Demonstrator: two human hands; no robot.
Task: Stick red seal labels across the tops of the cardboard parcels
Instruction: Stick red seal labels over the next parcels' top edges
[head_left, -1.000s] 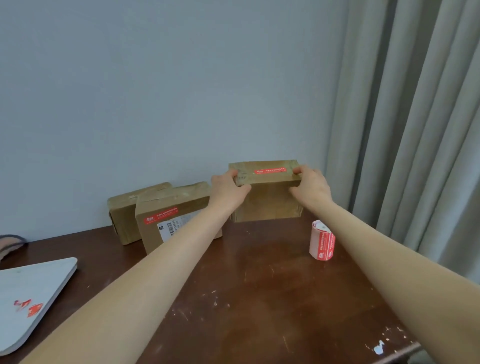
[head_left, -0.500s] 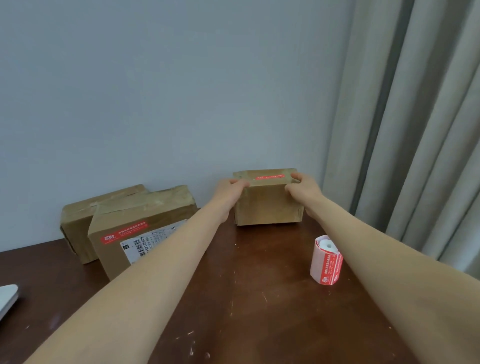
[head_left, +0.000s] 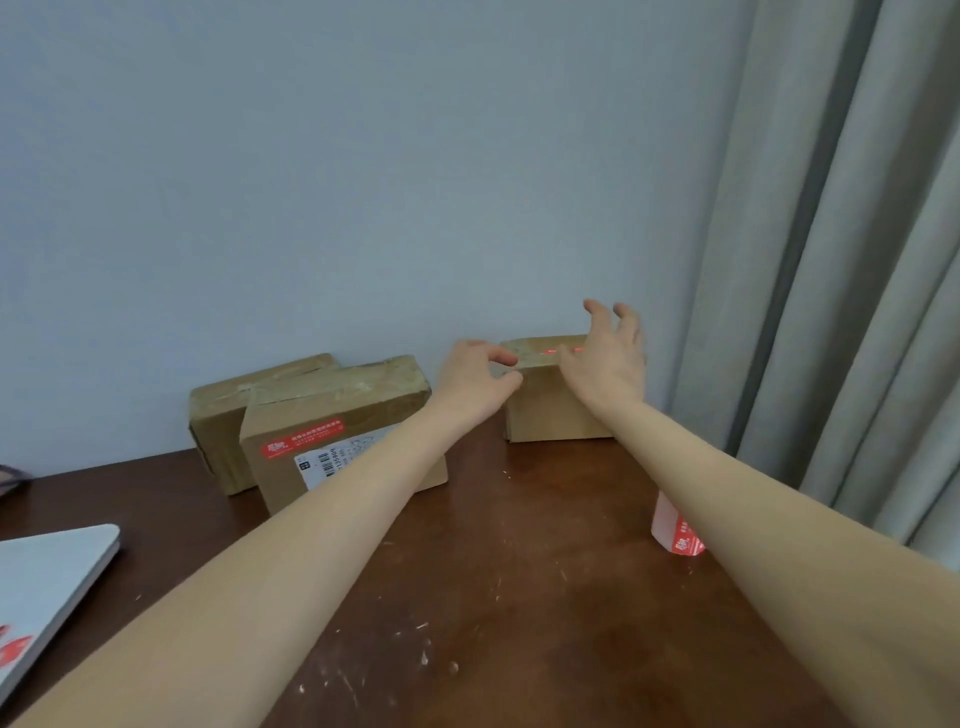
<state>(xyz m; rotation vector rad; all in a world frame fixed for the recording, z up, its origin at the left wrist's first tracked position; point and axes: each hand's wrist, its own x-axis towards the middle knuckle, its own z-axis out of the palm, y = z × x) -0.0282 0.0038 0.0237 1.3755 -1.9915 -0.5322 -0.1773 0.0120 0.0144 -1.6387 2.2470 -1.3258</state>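
The cardboard parcel (head_left: 550, 410) stood at about 1 o'clock on the table (head_left: 493, 597), close to the wall (head_left: 363, 182). Its flaps were closed, so nothing inside showed, and a red seal label (head_left: 563, 351) lay across its top. The right hand (head_left: 610, 364) hovered over the parcel's top with fingers spread and straight, its grip released and holding nothing. The left hand (head_left: 475, 382) was at the parcel's 9 o'clock corner, with index finger and thumb curled close to the top edge. Whether that grip pinched the cardboard or only hung beside it could not be told. At 11 o'clock two more closed parcels stood one before the other. The front parcel (head_left: 337, 415) carried a red sticker (head_left: 301, 447) and a white barcode label (head_left: 327, 462) on its near face and partly hid the rear parcel (head_left: 223, 410). The label roll (head_left: 672, 532) stood at 3 o'clock, half hidden behind the right forearm. A grey laptop (head_left: 52, 577) lay at 8 o'clock.
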